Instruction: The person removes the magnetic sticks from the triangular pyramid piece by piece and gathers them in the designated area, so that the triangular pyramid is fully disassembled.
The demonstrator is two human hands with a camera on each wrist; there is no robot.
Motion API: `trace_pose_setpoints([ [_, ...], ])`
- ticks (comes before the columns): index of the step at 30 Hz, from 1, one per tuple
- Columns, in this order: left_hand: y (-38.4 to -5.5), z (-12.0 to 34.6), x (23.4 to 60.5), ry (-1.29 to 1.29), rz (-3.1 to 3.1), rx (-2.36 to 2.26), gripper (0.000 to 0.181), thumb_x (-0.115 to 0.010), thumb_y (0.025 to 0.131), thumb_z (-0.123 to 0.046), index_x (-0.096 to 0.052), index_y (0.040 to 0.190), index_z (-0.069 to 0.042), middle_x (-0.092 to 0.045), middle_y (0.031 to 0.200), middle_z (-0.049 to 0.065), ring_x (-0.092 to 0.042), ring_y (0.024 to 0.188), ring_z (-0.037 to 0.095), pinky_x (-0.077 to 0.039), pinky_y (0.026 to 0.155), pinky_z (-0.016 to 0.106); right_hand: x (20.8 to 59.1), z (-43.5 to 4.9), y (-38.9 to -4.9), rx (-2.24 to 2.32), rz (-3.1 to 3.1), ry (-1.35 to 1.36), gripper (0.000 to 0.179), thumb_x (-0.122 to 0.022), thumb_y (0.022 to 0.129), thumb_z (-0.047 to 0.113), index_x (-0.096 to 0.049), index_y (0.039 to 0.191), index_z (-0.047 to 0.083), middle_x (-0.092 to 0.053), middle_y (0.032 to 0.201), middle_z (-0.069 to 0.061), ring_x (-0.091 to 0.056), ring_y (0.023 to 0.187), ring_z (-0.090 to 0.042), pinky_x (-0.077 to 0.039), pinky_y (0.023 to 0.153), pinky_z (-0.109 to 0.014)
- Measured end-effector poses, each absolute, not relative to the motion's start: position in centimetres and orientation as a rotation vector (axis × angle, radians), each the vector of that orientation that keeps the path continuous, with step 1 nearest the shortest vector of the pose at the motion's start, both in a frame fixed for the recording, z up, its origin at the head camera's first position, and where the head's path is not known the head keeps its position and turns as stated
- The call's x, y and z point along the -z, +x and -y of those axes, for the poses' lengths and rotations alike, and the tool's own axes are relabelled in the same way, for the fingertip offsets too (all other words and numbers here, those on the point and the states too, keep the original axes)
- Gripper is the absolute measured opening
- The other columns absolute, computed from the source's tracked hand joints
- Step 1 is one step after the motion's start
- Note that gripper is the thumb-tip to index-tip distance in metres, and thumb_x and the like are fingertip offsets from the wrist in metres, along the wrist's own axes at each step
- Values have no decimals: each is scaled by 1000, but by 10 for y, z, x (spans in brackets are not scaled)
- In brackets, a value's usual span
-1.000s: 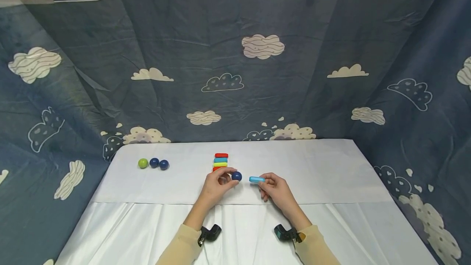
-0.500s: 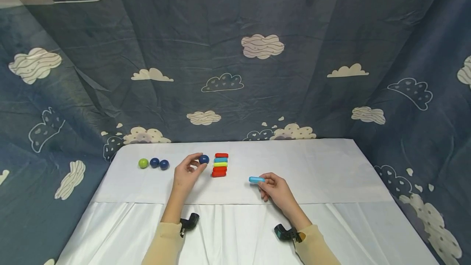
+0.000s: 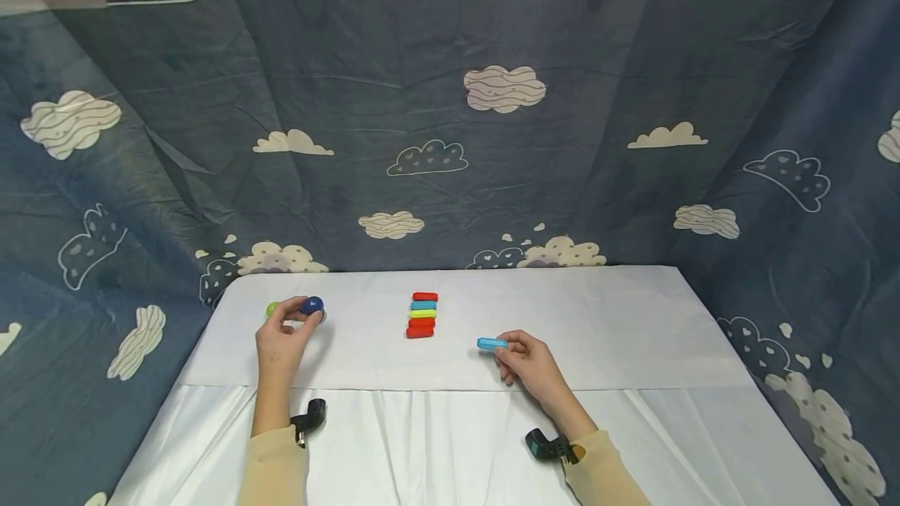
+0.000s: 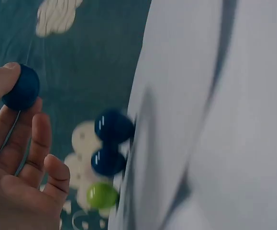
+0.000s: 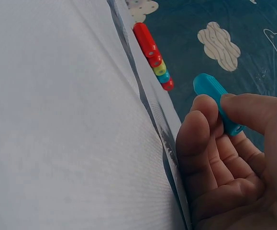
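My left hand [image 3: 280, 342] pinches a dark blue ball [image 4: 24, 88] between thumb and fingers at the left of the table. In the left wrist view, two more dark blue balls [image 4: 113, 126] and a green ball [image 4: 102, 195] rest in a line beyond that hand; in the head view the hand mostly hides them. Right of centre, my right hand [image 3: 529, 369] pinches a short light blue rod [image 5: 217, 103] with a small hole in its end. Between the hands lies a column of short rods [image 3: 423, 314] in red, blue and yellow-green.
A white cloth [image 3: 619, 334] covers the table, with a fold line across its front part. Behind and at both sides hangs a dark blue curtain [image 3: 337, 194] with a cloud print. Each wrist carries a small black camera [image 3: 309, 417].
My left hand has carried the blue ball leftward from beside the light blue rod, past the column of rods, to the other balls. The right hand has stayed in place with its rod.
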State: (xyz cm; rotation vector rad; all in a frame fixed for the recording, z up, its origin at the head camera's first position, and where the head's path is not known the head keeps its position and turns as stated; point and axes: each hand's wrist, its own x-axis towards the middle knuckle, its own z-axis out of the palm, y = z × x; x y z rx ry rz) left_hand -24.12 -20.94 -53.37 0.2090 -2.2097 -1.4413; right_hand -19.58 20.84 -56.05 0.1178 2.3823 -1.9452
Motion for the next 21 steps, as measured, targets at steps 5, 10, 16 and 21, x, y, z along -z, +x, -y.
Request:
trace_pose_setpoints([
  [5,-237,223,540,298,2234,1364,36,-83,91,-16,-73,124,-7,-74,103,17,-58,93,11,-38,81,21,559,-208,-195,1942,-2380,143,22,-71,101,9,-66,121,1,-69,89,-11,-62,63,-14,-56,56,-24],
  [10,-237,229,551,413,2213,1376,37,-84,89,-16,-73,123,-6,-73,102,18,-56,79,-2,-39,85,25,560,-208,-194,1939,-2382,149,24,-71,101,11,-65,122,1,-70,91,-14,-61,63,-15,-55,56,-24],
  [16,-237,234,556,523,2264,1305,37,-84,88,-19,-73,120,-5,-74,94,14,-48,70,-8,-37,76,21,561,-208,-195,1932,-2382,150,25,-71,101,11,-65,123,0,-70,91,-14,-61,63,-15,-55,56,-25],
  [21,-238,236,554,610,2294,1287,39,-85,87,-22,-73,120,-5,-73,94,12,-51,74,0,-36,73,19,562,-208,-197,1940,-2373,147,22,-71,101,10,-66,121,2,-70,88,-10,-62,63,-15,-56,57,-24],
])
